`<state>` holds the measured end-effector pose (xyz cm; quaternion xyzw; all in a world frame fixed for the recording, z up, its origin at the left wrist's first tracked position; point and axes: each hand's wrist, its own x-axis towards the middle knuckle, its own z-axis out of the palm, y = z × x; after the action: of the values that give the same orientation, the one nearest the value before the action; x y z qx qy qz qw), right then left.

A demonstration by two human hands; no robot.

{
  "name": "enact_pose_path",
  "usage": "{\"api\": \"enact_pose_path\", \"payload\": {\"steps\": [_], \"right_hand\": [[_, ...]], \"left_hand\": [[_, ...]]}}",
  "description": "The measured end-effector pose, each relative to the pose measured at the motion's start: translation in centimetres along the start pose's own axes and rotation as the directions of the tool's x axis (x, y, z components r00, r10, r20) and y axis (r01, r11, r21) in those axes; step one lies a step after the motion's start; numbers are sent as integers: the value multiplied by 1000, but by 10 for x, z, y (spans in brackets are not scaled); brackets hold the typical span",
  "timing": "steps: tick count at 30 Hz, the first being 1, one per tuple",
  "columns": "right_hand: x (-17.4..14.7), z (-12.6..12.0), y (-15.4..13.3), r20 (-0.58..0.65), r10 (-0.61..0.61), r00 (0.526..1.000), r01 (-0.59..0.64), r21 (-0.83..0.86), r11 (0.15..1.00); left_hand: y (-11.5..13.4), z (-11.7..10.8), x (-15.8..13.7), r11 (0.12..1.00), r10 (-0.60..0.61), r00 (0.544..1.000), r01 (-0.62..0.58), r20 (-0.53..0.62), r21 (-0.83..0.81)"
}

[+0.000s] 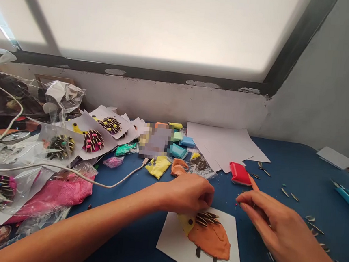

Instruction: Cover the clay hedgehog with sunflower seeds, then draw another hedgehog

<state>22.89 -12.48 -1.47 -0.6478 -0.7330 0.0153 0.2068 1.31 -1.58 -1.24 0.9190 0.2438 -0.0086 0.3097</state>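
Head view. A clay hedgehog (210, 238) is shown on a white card (169, 244), at about 5 o'clock from the picture's centre, on a blue table (136, 246). Its long axis is set obliquely, from the head at 10 o'clock to the rump at 4 o'clock. The body is formed of orange clay, faintly creased; the head is yellow, marked by a round dark eye. Dark, pale-edged spines (208, 218) are clustered just behind the head, and two dark legs are set along the lower edge. The left hand (187, 193) is held at the card's 12 o'clock edge, fingers curled; the right hand (279, 221) is held at 2 o'clock, fingers partly bent. Whether anything is gripped by either cannot be told. A red packet (238, 173) is seen at 1 o'clock.
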Motion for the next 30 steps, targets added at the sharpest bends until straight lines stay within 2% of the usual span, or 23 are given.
{"api": "enact_pose_path", "payload": {"steps": [3, 7, 13, 17, 21, 26, 30], "right_hand": [[-15, 1, -14, -1, 43, 999, -41, 188, 981], [-18, 4, -25, 56, 76, 996, -88, 253, 963], [-18, 12, -25, -7, 37, 999, -34, 249, 968], [-23, 16, -24, -19, 34, 999, -28, 230, 973], [-26, 17, -23, -46, 13, 999, -4, 199, 980], [-25, 17, -20, -12, 4, 1000, -1, 183, 983], [-23, 16, -24, -91, -19, 996, 33, 161, 986]], "left_hand": [[2, 3, 1, 998, 55, 998, -54, -38, 28], [3, 7, 3, 991, 130, 990, -132, -48, -31], [-6, 1, 4, 974, 53, 999, -50, 5, -219], [-15, -4, 2, 955, 104, 994, -93, 23, -283], [-19, -5, 1, 956, 146, 988, -129, 46, -265], [-17, -6, 1, 961, 168, 982, -144, 86, -235], [-15, -7, 1, 967, 178, 980, -159, 85, -199]]}}
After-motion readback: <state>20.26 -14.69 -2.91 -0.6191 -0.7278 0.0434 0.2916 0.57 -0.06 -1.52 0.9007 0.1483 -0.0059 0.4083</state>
